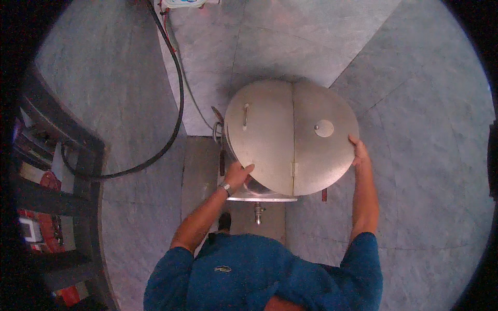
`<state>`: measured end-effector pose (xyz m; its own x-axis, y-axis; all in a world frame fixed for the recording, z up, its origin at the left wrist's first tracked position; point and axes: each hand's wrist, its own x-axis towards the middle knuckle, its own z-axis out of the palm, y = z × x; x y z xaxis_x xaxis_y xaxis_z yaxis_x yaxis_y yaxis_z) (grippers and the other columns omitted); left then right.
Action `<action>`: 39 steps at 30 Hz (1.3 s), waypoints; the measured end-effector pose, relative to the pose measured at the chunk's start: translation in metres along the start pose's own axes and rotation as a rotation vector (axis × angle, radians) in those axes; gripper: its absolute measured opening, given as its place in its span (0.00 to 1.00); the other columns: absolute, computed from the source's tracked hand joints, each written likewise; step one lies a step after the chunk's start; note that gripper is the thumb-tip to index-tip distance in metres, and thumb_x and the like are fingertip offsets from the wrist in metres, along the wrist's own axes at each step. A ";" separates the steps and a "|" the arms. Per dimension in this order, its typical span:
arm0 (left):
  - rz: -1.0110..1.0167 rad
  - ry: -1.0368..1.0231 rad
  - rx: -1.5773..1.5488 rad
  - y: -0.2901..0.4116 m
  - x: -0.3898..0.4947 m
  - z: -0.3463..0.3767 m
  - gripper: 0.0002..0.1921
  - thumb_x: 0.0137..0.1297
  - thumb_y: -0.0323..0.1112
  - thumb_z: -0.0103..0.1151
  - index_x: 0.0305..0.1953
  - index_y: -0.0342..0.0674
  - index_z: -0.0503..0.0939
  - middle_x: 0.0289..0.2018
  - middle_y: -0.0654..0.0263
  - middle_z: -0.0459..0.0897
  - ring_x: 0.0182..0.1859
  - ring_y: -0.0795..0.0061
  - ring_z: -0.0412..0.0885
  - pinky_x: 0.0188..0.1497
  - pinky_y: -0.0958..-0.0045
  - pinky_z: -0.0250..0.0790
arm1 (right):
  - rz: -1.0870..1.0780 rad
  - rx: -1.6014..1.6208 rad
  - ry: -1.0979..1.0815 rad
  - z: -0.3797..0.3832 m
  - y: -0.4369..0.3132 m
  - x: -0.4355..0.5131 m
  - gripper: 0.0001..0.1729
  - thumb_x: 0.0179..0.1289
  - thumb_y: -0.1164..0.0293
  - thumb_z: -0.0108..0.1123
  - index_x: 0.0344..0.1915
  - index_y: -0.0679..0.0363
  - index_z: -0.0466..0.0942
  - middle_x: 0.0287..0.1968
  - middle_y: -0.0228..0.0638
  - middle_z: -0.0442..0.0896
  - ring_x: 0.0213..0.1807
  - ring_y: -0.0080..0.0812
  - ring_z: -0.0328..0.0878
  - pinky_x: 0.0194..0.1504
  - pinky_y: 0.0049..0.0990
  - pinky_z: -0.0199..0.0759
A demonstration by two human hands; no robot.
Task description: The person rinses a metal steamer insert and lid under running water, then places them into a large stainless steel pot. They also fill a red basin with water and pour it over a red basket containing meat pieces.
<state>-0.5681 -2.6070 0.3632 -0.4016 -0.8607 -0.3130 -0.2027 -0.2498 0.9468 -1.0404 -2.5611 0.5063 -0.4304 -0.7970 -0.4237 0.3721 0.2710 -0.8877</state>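
A large round metal lid [268,144], split by a hinged seam, lies over a metal vessel [268,200]. The lid sits off to the right, so part of the vessel's opening shows at the lower left. Its left half carries a bar handle [246,116]; a small round cover plate [324,128] with a knob is on the right half. My left hand [236,177] grips the lid's lower left rim, thumb on top. On the opposite side, my right hand [360,151] holds the right rim. A metal valve [258,214] juts from the vessel's front, towards me.
A thick black hose [179,97] loops down at the left, towards dark shelving [58,206] that holds assorted items. A thin cable [192,97] runs to the vessel's left side. Grey panelled walls [420,155] stand behind and to the right.
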 end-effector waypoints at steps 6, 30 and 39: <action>0.109 0.152 0.713 0.015 0.014 -0.033 0.22 0.64 0.50 0.60 0.26 0.35 0.83 0.21 0.54 0.84 0.25 0.59 0.84 0.34 0.58 0.75 | -0.016 -0.046 -0.001 0.019 0.002 -0.014 0.33 0.64 0.61 0.60 0.64 0.69 0.67 0.59 0.51 0.75 0.58 0.45 0.75 0.59 0.42 0.71; 0.590 -0.221 0.074 0.162 0.024 0.075 0.33 0.58 0.32 0.70 0.63 0.35 0.66 0.51 0.63 0.75 0.46 0.75 0.76 0.43 0.72 0.75 | -0.498 -0.659 0.135 0.255 0.002 -0.069 0.31 0.49 0.55 0.68 0.43 0.73 0.80 0.41 0.55 0.84 0.46 0.52 0.83 0.47 0.42 0.74; 0.549 -0.209 0.141 0.140 0.020 0.048 0.25 0.59 0.31 0.69 0.55 0.37 0.71 0.48 0.66 0.78 0.44 0.76 0.77 0.45 0.72 0.73 | -0.499 -0.765 0.056 0.270 0.029 -0.083 0.28 0.50 0.58 0.65 0.44 0.71 0.78 0.46 0.60 0.79 0.50 0.59 0.78 0.52 0.45 0.73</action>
<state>-0.6472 -2.6379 0.4858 -0.6455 -0.7378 0.1975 -0.0268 0.2804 0.9595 -0.7716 -2.6326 0.5649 -0.4416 -0.8958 0.0506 -0.5052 0.2016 -0.8391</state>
